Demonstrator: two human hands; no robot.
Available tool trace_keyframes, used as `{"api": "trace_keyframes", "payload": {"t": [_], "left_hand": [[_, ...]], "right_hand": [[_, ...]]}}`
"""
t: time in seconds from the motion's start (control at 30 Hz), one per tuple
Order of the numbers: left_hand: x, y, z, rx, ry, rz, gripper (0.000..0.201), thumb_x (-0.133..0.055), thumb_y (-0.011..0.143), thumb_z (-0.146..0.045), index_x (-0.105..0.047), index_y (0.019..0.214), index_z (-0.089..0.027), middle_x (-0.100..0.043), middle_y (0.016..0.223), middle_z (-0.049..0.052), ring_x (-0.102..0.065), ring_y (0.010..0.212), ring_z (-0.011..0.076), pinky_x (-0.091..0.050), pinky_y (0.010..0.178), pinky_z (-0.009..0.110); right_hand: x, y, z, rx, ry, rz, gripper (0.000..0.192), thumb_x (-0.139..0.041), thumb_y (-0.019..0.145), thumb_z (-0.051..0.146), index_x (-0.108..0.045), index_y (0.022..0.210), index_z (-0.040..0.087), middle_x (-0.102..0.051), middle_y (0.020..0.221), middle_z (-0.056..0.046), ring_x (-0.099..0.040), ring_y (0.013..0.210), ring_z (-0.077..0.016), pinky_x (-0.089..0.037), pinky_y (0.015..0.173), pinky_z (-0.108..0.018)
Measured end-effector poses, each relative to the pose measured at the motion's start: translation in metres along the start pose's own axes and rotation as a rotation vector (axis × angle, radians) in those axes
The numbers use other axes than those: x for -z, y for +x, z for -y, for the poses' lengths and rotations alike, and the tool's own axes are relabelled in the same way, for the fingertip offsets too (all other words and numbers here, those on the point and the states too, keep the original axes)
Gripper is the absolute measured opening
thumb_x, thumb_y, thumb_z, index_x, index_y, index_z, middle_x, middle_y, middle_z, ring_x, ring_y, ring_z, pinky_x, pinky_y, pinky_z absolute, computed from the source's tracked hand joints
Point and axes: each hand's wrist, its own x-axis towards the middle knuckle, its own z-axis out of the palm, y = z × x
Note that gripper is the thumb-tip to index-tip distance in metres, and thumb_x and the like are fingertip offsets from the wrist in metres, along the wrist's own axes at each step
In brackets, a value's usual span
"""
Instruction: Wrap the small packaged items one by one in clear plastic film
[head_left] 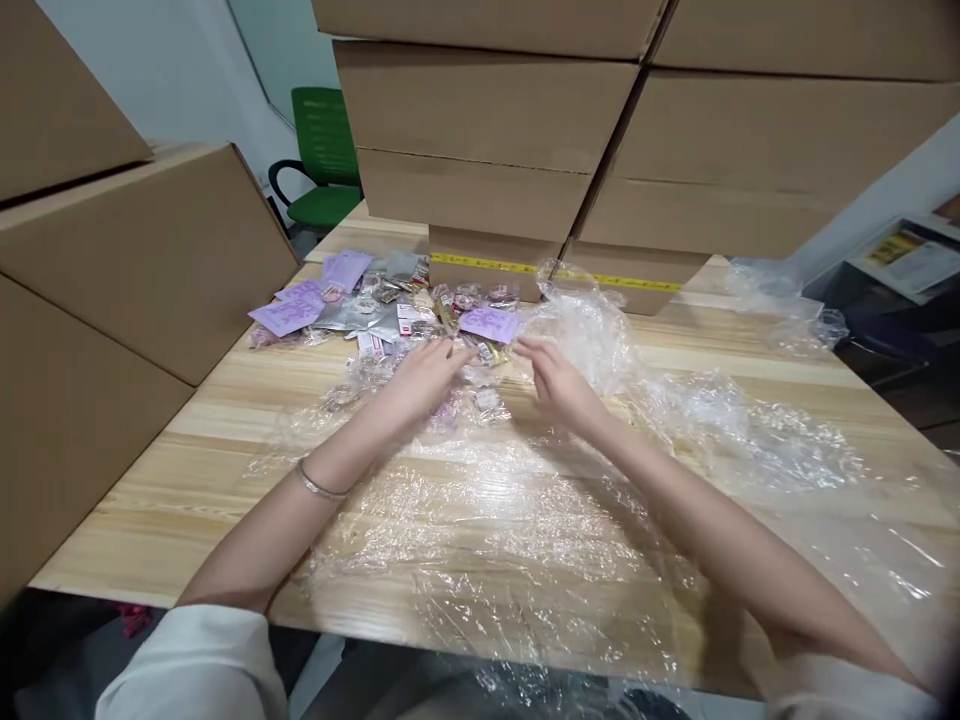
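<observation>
Small packets (420,315), a loose heap too many to count, lie on the desk (225,420) just beyond both hands, strung left to right. Left hand (420,380) rests flat, fingers (454,355) slightly spread, touching the heap's near edge; right hand (559,380), fingers loosely extended, holds nothing and lies equally near. Clear plastic film (525,520), one crumpled sheet, underlies both forearms. About four purple cards (289,315) are visible.

I see stacked boxes (480,110) behind the table (225,440), more boxes (112,260) left, green chair (324,150) far back, papers (911,255) right.
</observation>
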Motion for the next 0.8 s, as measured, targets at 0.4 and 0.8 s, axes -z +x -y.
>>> {"api": "trace_keyframes", "payload": {"t": [0.4,0.8], "left_hand": [[0.064,-0.058,0.087,0.532,0.256,-0.380,0.050,-0.019,0.106,-0.034,-0.065,0.122,-0.025,-0.052,0.112,0.011,-0.050,0.101,0.0249,-0.044,0.080,0.038],[0.047,-0.100,0.098,0.541,0.226,-0.056,0.043,-0.052,0.090,-0.024,-0.055,0.130,-0.008,-0.039,0.147,0.022,-0.024,0.143,0.0442,-0.021,0.114,0.064]], "right_hand": [[-0.030,0.069,0.016,-0.194,-0.323,0.230,0.044,-0.044,0.098,0.044,-0.071,0.096,0.010,-0.070,0.096,-0.020,-0.067,0.086,-0.0291,-0.050,0.078,-0.038],[-0.022,0.085,0.039,-0.350,-0.425,0.275,0.029,-0.045,0.091,0.006,-0.067,0.108,0.003,-0.071,0.104,-0.026,-0.068,0.098,-0.0330,-0.048,0.081,-0.036]]}}
